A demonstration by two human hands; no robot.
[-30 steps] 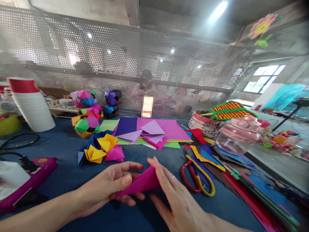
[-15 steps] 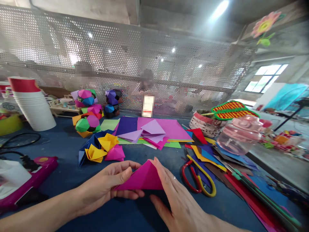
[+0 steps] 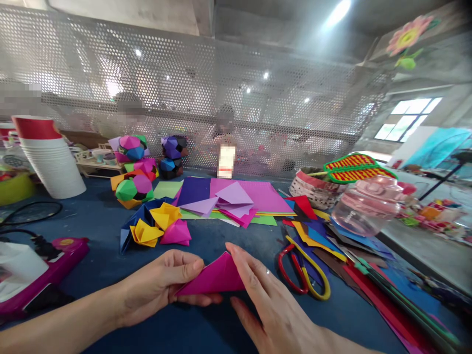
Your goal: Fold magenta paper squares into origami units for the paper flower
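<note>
Paper [image 3: 218, 276], folded, magenta: left hand [image 3: 170, 276] pinching corner; right hand [image 3: 266, 297] open against edge.

Smooth, matt magenta paper [image 3: 217, 279]

Tabletop [image 3: 258, 237] lane open between right hand [image 3: 267, 290] and paper stack [image 3: 265, 195]. Scissors [image 3: 304, 276] block its right, pink bottle [image 3: 363, 209] beyond. Folded yellow pieces [image 3: 164, 216] obstruct ahead of left hand [image 3: 164, 278], power strip [image 3: 70, 260] further left

A perforated metal screen [image 3: 280, 113] backs the blue tabletop [image 3: 92, 226], with a bright window [image 3: 409, 118] at right.
</note>
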